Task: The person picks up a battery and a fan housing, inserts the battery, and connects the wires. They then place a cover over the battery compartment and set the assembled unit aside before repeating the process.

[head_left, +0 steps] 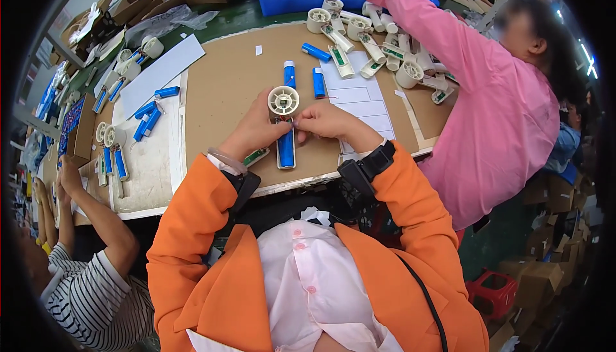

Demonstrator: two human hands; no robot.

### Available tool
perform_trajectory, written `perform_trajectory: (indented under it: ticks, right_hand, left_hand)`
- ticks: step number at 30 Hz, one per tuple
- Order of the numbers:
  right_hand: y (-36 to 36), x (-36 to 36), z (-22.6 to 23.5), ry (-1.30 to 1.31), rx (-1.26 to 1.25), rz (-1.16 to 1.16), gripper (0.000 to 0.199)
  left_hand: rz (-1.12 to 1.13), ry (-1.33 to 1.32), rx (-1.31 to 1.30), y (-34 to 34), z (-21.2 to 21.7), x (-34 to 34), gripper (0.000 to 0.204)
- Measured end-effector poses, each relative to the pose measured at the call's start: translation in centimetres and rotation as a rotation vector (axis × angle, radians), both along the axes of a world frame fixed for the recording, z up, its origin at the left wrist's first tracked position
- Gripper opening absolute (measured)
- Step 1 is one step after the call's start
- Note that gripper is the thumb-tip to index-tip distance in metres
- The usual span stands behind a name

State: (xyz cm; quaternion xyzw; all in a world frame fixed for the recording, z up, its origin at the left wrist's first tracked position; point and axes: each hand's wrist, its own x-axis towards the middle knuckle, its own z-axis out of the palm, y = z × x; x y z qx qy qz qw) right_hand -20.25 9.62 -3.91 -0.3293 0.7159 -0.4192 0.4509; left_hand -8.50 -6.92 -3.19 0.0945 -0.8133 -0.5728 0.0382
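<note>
**White fan body held in both hands near the surface's front edge**

The white plastic fan body with a round slatted head (283, 102) is at the middle of the brown cardboard-covered surface (224, 83), its open handle pointing toward the near edge. Only a narrow strip of board lies between the handle's end and that edge. A blue cylindrical cell (286, 151) fills the handle's lower part.

The left hand (260, 126) grips the fan body from the left, fingers curled beside the head and thumb across the top of the handle. The right hand (321, 121) has its fingertips pressed together at the handle's right side, by some thin wires; what they pinch seems too small to make out.

Just beyond the head stands or lies a blue cylinder with a white end (289, 75), with a second blue cylinder (318, 83) to its right. Leftward, a wide stretch of bare board runs to a pale seam, past which several blue cylinders (148, 124) lie grouped. On the right, room narrows: a white ruled paper sheet (362, 105) lies beside the right hand, and a heap of white fan parts (385, 47) spreads beyond it, under a co-worker's pink sleeve (433, 28).
</note>
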Motion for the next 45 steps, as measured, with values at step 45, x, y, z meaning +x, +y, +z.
perform_trajectory:
  ticks: [45]
  right_hand:
    - [1.5,2.8,-2.7,0.152,-0.245,-0.236,0.023]
  left_hand:
    - [0.065,-0.024,-0.22,0.5,1.1,5.1,0.086]
